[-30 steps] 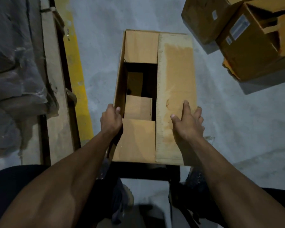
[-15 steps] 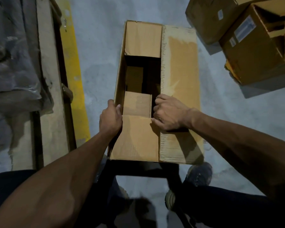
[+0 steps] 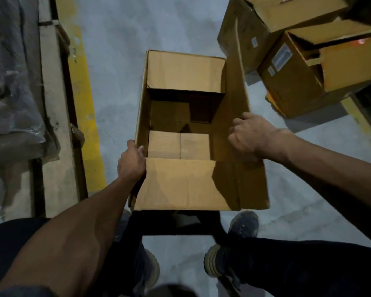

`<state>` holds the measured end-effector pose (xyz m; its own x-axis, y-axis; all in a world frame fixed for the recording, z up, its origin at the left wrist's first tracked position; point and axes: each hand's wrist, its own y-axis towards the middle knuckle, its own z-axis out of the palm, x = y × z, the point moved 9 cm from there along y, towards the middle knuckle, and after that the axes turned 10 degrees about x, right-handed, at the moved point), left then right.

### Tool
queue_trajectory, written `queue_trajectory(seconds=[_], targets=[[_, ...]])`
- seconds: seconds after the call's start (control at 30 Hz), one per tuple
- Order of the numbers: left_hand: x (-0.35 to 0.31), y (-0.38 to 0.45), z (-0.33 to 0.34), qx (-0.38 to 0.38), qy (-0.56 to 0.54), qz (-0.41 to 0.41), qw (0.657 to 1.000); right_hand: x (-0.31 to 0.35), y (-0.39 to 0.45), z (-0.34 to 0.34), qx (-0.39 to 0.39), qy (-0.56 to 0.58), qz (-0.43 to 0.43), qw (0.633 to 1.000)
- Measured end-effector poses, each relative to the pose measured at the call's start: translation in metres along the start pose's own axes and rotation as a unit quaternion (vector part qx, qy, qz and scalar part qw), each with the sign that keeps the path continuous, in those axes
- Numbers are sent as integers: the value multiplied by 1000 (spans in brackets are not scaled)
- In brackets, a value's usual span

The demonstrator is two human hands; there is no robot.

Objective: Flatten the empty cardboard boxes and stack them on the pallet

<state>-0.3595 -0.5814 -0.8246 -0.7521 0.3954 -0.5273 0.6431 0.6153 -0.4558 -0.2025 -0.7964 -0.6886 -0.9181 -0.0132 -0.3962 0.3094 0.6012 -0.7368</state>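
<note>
A brown cardboard box (image 3: 180, 185) stands on the grey floor in front of my feet, its top partly open and its inside dark. My left hand (image 3: 132, 161) grips the box's left wall near the near corner. My right hand (image 3: 247, 136) is closed on the long right top flap (image 3: 234, 86), which is lifted up and outward. The short near flap and the short far flap (image 3: 184, 70) lie folded over the opening. Two more cardboard boxes (image 3: 304, 78) stand at the upper right. A wooden pallet (image 3: 51, 129) lies along the left.
A yellow floor line (image 3: 85, 103) runs between the pallet and the box. Plastic-wrapped goods (image 3: 11, 86) sit on the pallet. My shoes (image 3: 229, 249) stand just behind the box. Bare grey concrete (image 3: 120, 50) lies beyond the box.
My right hand went from resting flat on the long right flap to gripping its inner edge, then pulled it up and out to the right. My left hand stayed on the left wall.
</note>
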Motion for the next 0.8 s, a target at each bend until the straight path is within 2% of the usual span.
queue_trajectory(seconds=[0.07,0.17,0.27,0.33,0.4,0.47,0.57,0.67,0.73,0.8], targets=[[0,0,0,-1,0,-2,1000,-3,2,26,26,24,20,999],[3,1,0,-7,4,-6,1000,-6,7,57,25,121,71,990],[5,3,1,-9,4,-9,1000,-8,13,82,22,289,135,947],[5,5,1,-10,0,-12,1000,-7,19,104,33,431,182,883],[6,6,1,-14,-1,-12,1000,1,26,126,37,560,225,796],[6,6,1,-19,1,-11,1000,18,33,141,36,650,252,716],[4,4,1,-23,13,-20,999,38,41,149,-8,741,289,606],[-2,-1,-2,-28,52,-9,998,40,43,155,-15,780,304,548],[-24,-9,-1,-44,176,69,981,40,43,158,-5,802,297,518],[-57,-19,15,-14,288,170,942,43,44,161,5,811,296,505]])
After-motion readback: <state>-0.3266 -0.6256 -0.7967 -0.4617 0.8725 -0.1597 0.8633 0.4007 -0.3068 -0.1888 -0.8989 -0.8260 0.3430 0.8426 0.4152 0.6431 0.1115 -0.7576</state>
